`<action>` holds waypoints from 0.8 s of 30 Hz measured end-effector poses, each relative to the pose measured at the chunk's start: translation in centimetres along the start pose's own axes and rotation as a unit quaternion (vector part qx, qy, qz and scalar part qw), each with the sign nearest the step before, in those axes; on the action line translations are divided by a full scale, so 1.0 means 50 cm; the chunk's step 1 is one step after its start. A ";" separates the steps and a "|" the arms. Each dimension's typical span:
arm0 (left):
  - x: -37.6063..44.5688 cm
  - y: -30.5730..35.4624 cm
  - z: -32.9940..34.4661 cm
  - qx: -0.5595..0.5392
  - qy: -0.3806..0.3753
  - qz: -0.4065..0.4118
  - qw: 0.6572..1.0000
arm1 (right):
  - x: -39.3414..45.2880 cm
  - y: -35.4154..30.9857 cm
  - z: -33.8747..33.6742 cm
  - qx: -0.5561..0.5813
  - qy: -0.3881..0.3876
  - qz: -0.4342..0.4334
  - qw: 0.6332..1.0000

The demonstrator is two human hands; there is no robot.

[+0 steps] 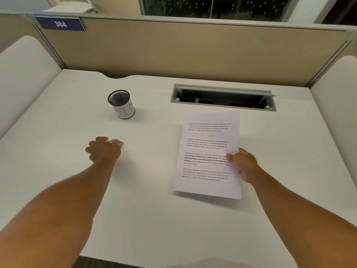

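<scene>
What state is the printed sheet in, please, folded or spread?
Spread: the sheet shows four text blocks uncreased, right hand pinching its edge.

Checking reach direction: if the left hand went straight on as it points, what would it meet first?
Probably the mesh cup marked BIN, ahead of the left hand, though depth is unclear.

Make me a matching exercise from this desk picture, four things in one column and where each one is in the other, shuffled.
Things:
1. sheet
2. mesh cup
3. small clear object
4. number plate

Places:
A. on the partition, top left
B. pinched at its right edge by the right hand
C. upright on the desk, beyond the left hand
D. gripped in the left hand's fingers

Pairs: 1-B, 2-C, 3-D, 4-A
</scene>
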State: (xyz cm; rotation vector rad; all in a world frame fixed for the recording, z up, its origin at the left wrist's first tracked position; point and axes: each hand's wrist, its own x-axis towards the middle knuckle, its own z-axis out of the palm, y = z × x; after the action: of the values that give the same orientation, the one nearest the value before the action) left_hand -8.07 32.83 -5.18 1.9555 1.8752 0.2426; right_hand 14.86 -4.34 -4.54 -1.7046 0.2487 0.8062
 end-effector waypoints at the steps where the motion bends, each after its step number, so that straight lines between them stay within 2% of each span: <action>1: 0.006 -0.005 0.001 0.005 -0.003 -0.007 1.000 | 0.002 0.001 0.001 0.000 0.001 0.001 1.000; 12: 0.051 -0.048 0.020 0.060 -0.072 -0.025 0.995 | 0.006 0.002 0.019 0.009 -0.004 0.000 1.000; 24: 0.051 -0.049 0.014 -0.011 -0.079 0.014 0.997 | 0.009 0.006 0.023 0.015 -0.004 -0.003 1.000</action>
State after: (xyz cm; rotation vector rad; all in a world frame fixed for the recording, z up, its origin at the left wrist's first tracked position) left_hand -9.83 35.24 -7.25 1.9275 1.7380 0.1136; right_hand 14.57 -3.25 -5.16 -1.6736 0.2492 0.8012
